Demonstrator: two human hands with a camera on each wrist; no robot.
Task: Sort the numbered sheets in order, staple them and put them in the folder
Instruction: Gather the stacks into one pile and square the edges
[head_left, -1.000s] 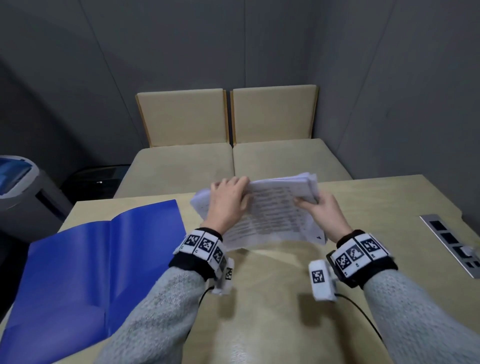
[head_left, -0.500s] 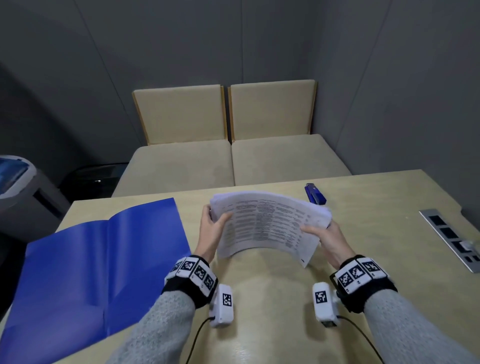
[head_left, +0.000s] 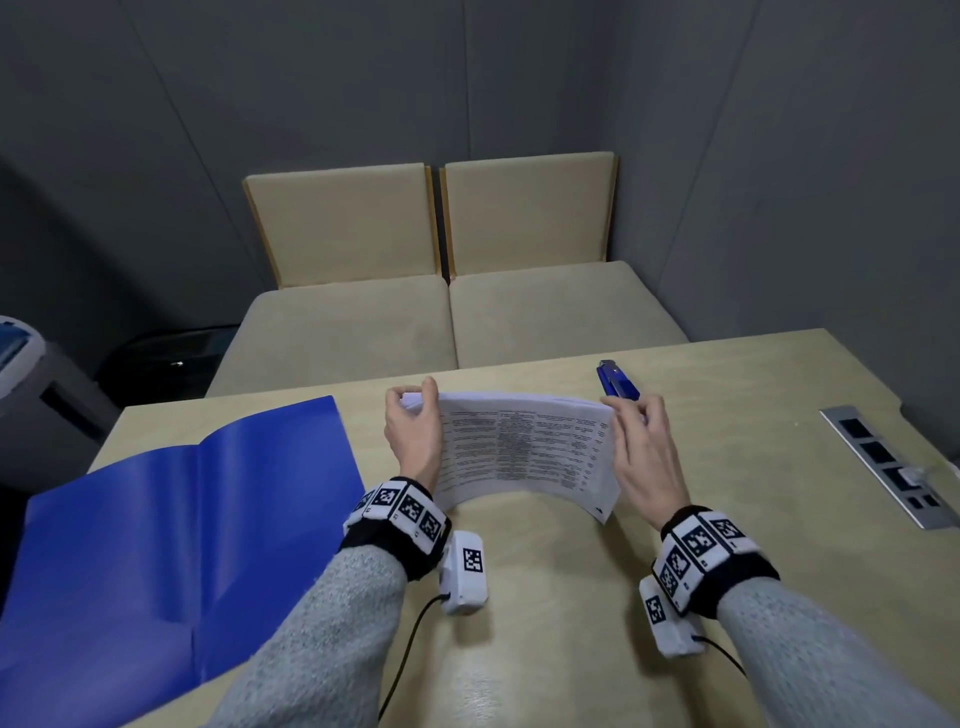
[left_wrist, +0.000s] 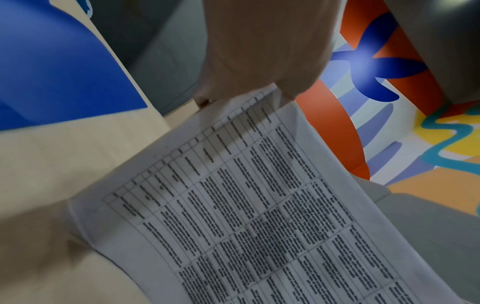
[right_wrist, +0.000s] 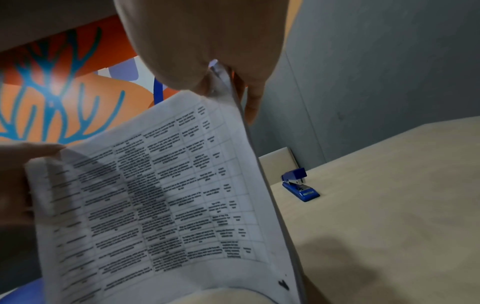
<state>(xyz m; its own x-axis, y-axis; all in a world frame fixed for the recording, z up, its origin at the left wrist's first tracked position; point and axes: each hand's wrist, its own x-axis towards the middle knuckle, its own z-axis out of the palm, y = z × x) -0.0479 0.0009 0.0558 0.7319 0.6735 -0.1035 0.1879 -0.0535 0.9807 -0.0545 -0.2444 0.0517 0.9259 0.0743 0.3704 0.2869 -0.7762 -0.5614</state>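
Both hands, left hand (head_left: 413, 434) and right hand (head_left: 641, 452), gripped the bowed sheets (head_left: 524, 447) by opposite side edges at frame centre; judged light, limp, prone to slipping.

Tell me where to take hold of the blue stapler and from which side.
Judging by its pose, grip the stapler across its long sides, mid-body, coming from above with the right hand, which is nearest. It lies flat on the table, just beyond the sheets, its long axis running away from the person, top arm up.
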